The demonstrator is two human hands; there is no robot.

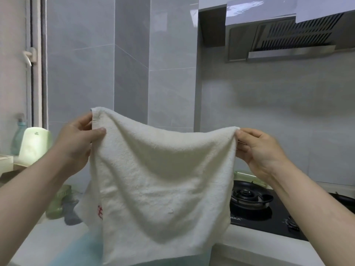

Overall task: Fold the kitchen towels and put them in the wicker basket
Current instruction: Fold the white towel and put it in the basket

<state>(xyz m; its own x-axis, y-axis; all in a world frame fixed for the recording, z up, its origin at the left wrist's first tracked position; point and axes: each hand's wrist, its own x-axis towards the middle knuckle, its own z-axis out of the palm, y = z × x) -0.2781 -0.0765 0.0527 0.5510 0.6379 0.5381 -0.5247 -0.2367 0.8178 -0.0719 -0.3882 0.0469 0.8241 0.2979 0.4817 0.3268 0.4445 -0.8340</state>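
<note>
The cream-white terry-cloth kitchen towel (pixel 159 179) hangs unfolded and vertical in the air. The left hand (pixel 76 143) pinches its upper left corner and the right hand (pixel 259 148) pinches its upper right corner. The top edge sags between them. A red marking shows near the lower left edge.

No text is fully legible. A red embroidered mark (pixel 100 211) is seen near the lower left edge of the white towel (pixel 159 179); it is partly hidden by a fold and resembles a Chinese character, but cannot be read. A small dark logo (pixel 36 133) is printed on the upper face of the pale green container (pixel 32 148) at the left; it is too small to be read. A short line of white print (pixel 235 219) is carried on the front edge of the black gas hob (pixel 272 223); its characters are blurred.
</note>
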